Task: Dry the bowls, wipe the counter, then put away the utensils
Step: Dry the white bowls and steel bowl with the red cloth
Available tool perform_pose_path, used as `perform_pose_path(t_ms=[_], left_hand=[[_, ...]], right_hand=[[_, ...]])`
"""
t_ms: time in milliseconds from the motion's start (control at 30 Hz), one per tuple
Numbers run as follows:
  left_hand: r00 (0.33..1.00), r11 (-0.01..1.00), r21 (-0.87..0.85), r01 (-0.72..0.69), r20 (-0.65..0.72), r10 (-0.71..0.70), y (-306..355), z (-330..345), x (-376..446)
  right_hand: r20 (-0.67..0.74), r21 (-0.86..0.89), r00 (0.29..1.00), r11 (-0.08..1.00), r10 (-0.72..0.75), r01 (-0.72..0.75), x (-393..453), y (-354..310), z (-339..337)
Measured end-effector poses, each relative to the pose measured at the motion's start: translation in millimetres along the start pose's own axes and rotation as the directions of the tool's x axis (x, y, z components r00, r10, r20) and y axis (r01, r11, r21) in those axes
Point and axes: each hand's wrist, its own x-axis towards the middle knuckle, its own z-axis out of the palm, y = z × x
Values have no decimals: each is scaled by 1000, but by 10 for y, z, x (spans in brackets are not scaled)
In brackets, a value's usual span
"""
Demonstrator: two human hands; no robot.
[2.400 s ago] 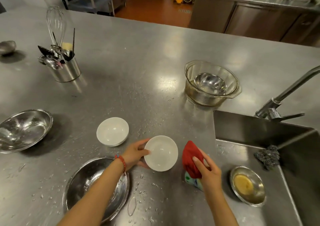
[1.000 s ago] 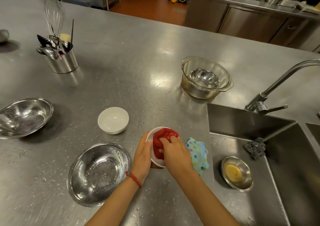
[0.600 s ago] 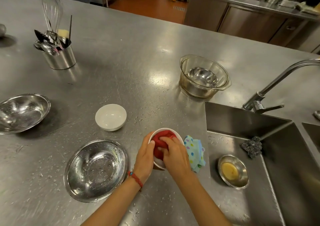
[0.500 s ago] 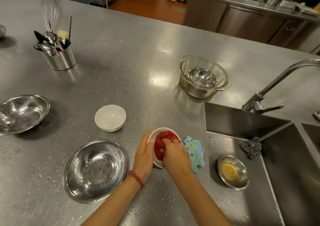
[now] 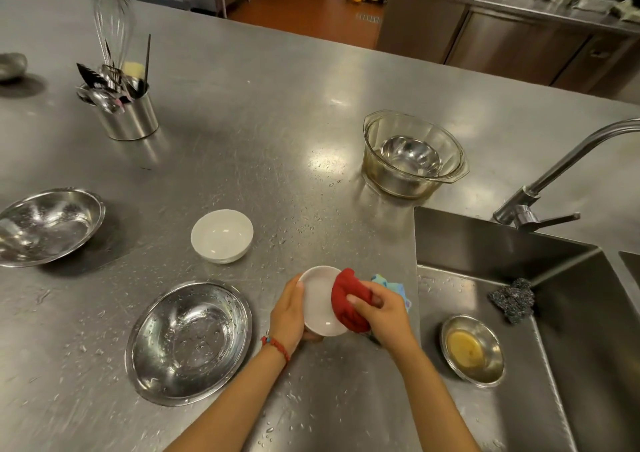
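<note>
Bowl (image 5: 320,301), small and white, is the item in hand: it is held off the desk (image 5: 242,140), tipped so its open mouth faces up and toward my right, directly in front of me and just left of the sink (image 5: 502,251). My left hand (image 5: 289,316) forms the holding grip, curled shut around the bowl's left rim and underside, thumb on the rim. My right hand (image 5: 379,309) is closed on a bunched red cloth (image 5: 348,301), which is pressed against the right inner wall and rim of the bowl. The governing relation is this: the bowl lies immediately left of the cloth grip, touching it, with the unwiped span of the inside on the left, toward the holding hand. I judge the next wipe must travel leftward across the hollow, or the left hand must turn the bowl into the cloth. The right hand is the nearer one for the wiping; the left has no free fingers. A spotted blue cloth (image 5: 398,287) lies on the desk just behind the right hand. A second white bowl (image 5: 221,235) stands upright on the desk beyond and to the left, apart from both hands. Two steel bowls, one near (image 5: 188,341) and one far left (image 5: 48,225), show droplets. Water beads remain on the desk. Utensils stand in a steel cup (image 5: 128,116) at the far left. I assess the task as early in the drying stage.
</note>
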Motion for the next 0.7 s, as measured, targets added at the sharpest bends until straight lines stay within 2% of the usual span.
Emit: perform_pose_path(t_ms=[233,400,600,700], left_hand=[[996,977,212,-15,-87,34,-39,64,121],[986,951,309,-30,-146,78,-85,41,196],[987,894,445,-56,-110,117,-44,-70,292],[980,890,446,-97,-115,165,149,-216,398]], right_hand=[[-74,113,995,991,-61,70,51,152,-104],[-24,185,999,982,-26,30,201,173,-175],[-1,147,999,988,-46,46,363,61,-88],[-21,135,997,988,-74,77,419,-27,104]])
